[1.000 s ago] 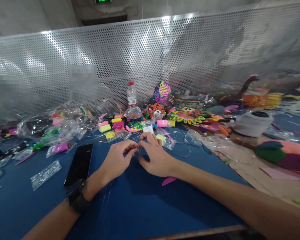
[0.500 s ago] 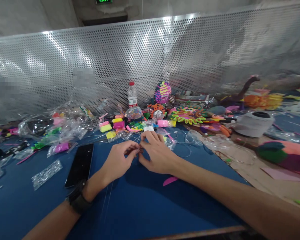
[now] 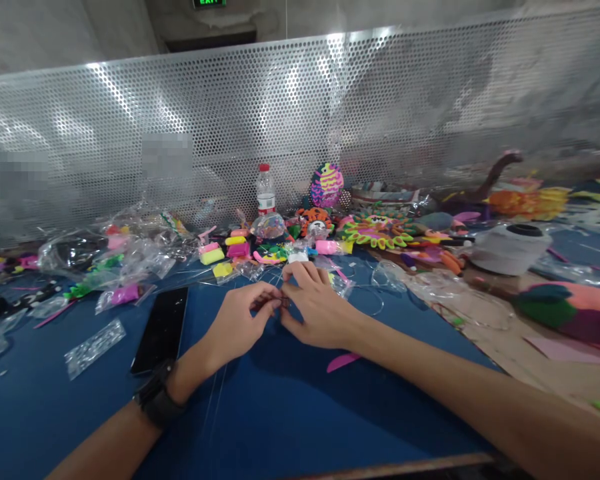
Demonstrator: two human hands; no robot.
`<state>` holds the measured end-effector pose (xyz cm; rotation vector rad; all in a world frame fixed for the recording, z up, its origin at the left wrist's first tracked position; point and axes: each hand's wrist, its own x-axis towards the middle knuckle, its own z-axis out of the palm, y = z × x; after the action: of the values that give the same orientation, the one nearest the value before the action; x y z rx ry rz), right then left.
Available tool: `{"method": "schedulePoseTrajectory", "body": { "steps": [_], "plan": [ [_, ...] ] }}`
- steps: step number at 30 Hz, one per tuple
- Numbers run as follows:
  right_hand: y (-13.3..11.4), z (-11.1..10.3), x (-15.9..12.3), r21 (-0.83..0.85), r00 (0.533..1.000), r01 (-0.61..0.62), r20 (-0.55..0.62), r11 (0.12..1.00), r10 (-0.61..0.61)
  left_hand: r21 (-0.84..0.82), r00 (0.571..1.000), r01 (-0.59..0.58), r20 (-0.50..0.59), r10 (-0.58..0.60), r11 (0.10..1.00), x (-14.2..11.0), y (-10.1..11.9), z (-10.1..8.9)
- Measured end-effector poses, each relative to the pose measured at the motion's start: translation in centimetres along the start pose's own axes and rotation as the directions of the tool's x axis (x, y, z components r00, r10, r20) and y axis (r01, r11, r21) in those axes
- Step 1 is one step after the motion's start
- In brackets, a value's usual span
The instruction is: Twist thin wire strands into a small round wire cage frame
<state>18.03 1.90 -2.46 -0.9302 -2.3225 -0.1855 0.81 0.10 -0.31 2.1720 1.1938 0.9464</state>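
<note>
My left hand and my right hand meet fingertip to fingertip over the blue mat. Both pinch a tiny dark piece between thumb and fingers; it is too small to name. Thin clear strands run from the hands down across the mat. A black band sits on my left wrist. A pink foam sliver lies just under my right wrist. A black phone lies flat to the left of my left hand.
Clear plastic bags and bright foam pieces litter the mat's far side. A water bottle, colourful craft figures and a white roll stand further back. A perforated metal screen closes off the rear.
Both hands stay joined in a pinch and have shifted very slightly to the right; the fingers have worked a little closer around the small piece.
</note>
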Motion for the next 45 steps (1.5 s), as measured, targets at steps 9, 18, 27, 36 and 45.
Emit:
{"method": "schedulePoseTrajectory", "body": {
  "steps": [9, 18, 27, 36, 45],
  "plan": [
    [0.5, 0.0, -0.1, -0.068, 0.999, 0.046, -0.018, 0.997, -0.047, -0.044, 1.0, 0.011, 0.011, -0.01, 0.999, -0.1, -0.4, -0.1],
    [0.8, -0.6, -0.1, -0.124, 0.989, 0.067, -0.12, 0.99, -0.082, -0.057, 0.999, 0.037, -0.026, -0.038, 0.998, -0.1, -0.5, -0.2],
    [1.1, -1.0, 0.0, -0.245, 0.947, 0.217, -0.184, 0.945, -0.265, -0.083, 0.998, 0.046, -0.042, -0.049, 0.995, 0.0, -0.9, -0.3],
    [1.7, -1.1, 0.1, -0.285, 0.941, 0.273, -0.119, 0.919, -0.317, -0.112, 0.998, 0.04, -0.038, -0.045, 0.993, 0.1, -0.6, -0.9],
    [2.4, 0.6, -0.1, -0.085, 0.925, 0.048, -0.373, 0.995, -0.076, -0.156, 0.998, 0.022, -0.061, -0.032, 0.988, 0.0, -0.6, -0.8]
  ]
}}
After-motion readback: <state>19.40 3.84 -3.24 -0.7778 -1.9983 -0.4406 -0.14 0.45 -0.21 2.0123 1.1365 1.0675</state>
